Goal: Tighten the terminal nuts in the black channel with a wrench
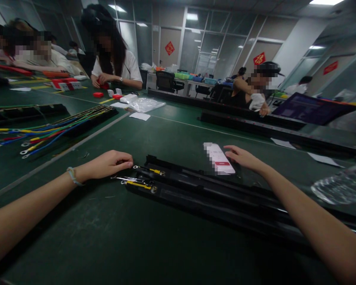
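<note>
My left hand (111,163) rests on the green table with its fingers curled in, fingertips beside a ring terminal (135,167) on a yellow-sleeved cable end; nothing shows in them. Two long black channels (184,198) lie side by side between my arms. A second yellow-sleeved cable end (136,184) sticks out of the nearer channel. A thin shiny metal tool (127,179), its kind unclear, lies between the two ends. My right hand (243,157) has its fingers stretched towards a phone (221,158) with a lit screen, fingertips at its right edge.
Black channels with several coloured cables (62,130) ending in ring terminals lie at the left. A clear plastic bottle (341,182) lies at the right. Papers and a plastic bag (145,103) lie farther back. Other people sit across the table, one handling a red part (103,84).
</note>
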### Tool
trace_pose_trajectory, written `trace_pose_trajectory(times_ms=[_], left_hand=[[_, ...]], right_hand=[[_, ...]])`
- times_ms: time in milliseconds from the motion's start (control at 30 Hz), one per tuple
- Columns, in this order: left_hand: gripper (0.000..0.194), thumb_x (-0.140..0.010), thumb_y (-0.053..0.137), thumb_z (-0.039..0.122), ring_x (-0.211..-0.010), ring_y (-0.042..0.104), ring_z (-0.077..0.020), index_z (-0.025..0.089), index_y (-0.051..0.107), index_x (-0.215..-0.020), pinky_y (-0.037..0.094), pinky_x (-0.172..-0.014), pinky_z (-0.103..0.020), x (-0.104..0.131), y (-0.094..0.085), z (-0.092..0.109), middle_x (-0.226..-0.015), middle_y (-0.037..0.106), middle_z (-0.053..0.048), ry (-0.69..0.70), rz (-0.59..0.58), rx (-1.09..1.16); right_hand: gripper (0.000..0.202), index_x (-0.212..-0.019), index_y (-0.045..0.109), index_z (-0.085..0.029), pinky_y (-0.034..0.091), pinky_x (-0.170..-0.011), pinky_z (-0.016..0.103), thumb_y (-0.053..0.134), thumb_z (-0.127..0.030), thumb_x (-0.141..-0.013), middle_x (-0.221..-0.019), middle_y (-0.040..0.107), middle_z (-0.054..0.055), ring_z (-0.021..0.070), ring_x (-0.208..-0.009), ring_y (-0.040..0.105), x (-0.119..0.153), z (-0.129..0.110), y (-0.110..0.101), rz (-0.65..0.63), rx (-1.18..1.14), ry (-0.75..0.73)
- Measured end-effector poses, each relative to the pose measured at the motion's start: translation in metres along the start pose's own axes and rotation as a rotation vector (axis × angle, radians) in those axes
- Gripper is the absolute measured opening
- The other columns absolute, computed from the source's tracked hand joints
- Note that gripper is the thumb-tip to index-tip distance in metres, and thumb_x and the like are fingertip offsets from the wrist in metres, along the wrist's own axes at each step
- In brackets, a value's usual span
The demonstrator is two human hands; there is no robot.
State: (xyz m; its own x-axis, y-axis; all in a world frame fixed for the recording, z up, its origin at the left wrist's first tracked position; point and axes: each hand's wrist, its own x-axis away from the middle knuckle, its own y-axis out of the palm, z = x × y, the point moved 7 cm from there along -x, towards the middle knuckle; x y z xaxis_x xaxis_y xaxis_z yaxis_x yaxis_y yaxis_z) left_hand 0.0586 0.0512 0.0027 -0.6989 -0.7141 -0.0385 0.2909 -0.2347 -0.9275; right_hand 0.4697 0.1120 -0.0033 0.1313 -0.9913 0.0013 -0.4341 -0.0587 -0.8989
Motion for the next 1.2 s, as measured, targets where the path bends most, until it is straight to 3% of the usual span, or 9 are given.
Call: trace_pose_trajectory(times_ms=[200,333,467,633,933,1100,1200], left_hand=[[0.028,-0.088,0.035,0.033,-0.06,0.05,-0.0137,0.015,0.053,-0.075,0.034,-0.054,-0.022,-0.001,0.0,0.0,-0.067,0.053,0.0,-0.001,-0.005,0.006],[0.028,-0.088,0.035,0.032,-0.059,0.049,-0.0136,0.015,0.052,-0.073,0.033,-0.054,-0.022,0.0,0.0,-0.001,-0.066,0.052,0.001,-0.006,-0.001,0.006],[0.028,-0.088,0.035,0.032,-0.059,0.049,-0.0138,0.015,0.052,-0.072,0.033,-0.054,-0.022,0.0,0.0,-0.001,-0.066,0.053,0.001,-0.015,-0.003,0.01],[0.028,-0.088,0.036,0.03,-0.059,0.049,-0.0135,0.015,0.052,-0.071,0.033,-0.054,-0.022,0.0,-0.002,0.0,-0.065,0.053,0.001,-0.013,0.007,0.02],[0.029,-0.087,0.035,0.031,-0.059,0.049,-0.0132,0.016,0.054,-0.071,0.033,-0.054,-0.022,0.0,-0.003,0.002,-0.066,0.053,0.001,-0.017,0.011,0.036],[0.03,-0.087,0.034,0.032,-0.059,0.049,-0.0135,0.016,0.053,-0.071,0.033,-0.054,-0.022,0.0,-0.003,0.002,-0.066,0.053,0.001,-0.011,0.014,0.037],[0.03,-0.088,0.033,0.033,-0.059,0.049,-0.0139,0.016,0.053,-0.072,0.033,-0.055,-0.022,0.0,-0.003,0.002,-0.066,0.053,0.0,-0.008,0.012,0.032]], right_hand=[[0.039,-0.104,0.054,-0.019,0.038,-0.049,0.025,0.037,-0.043,-0.077,-0.053,0.056,-0.002,0.0122,-0.045,0.05,0.008,-0.012,-0.017,0.145,0.079,0.007],[0.049,-0.089,0.062,-0.019,0.034,-0.047,0.025,0.024,-0.048,-0.082,-0.037,0.045,-0.004,0.0122,-0.038,0.045,0.013,-0.024,-0.027,0.215,0.138,-0.004],[0.062,-0.071,0.065,-0.018,0.031,-0.047,0.026,0.015,-0.053,-0.081,-0.038,0.045,0.0,0.0139,-0.042,0.046,0.014,-0.027,-0.031,0.249,0.221,0.003],[0.062,-0.057,0.065,-0.021,0.03,-0.05,0.028,0.019,-0.056,-0.079,-0.047,0.053,0.004,0.017,-0.05,0.05,0.014,-0.034,-0.027,0.222,0.343,-0.006],[0.052,-0.06,0.064,-0.022,0.027,-0.049,0.028,0.026,-0.054,-0.076,-0.057,0.059,0.006,0.0206,-0.057,0.052,0.019,-0.041,-0.031,0.289,0.453,-0.023],[0.049,-0.08,0.063,-0.022,0.033,-0.055,0.028,0.019,-0.043,-0.082,-0.071,0.063,0.005,0.0191,-0.063,0.054,0.017,-0.038,-0.035,0.362,0.391,-0.044],[0.046,-0.087,0.061,-0.022,0.034,-0.054,0.027,0.019,-0.04,-0.083,-0.065,0.061,0.003,0.0175,-0.059,0.053,0.016,-0.039,-0.033,0.339,0.346,-0.086]])
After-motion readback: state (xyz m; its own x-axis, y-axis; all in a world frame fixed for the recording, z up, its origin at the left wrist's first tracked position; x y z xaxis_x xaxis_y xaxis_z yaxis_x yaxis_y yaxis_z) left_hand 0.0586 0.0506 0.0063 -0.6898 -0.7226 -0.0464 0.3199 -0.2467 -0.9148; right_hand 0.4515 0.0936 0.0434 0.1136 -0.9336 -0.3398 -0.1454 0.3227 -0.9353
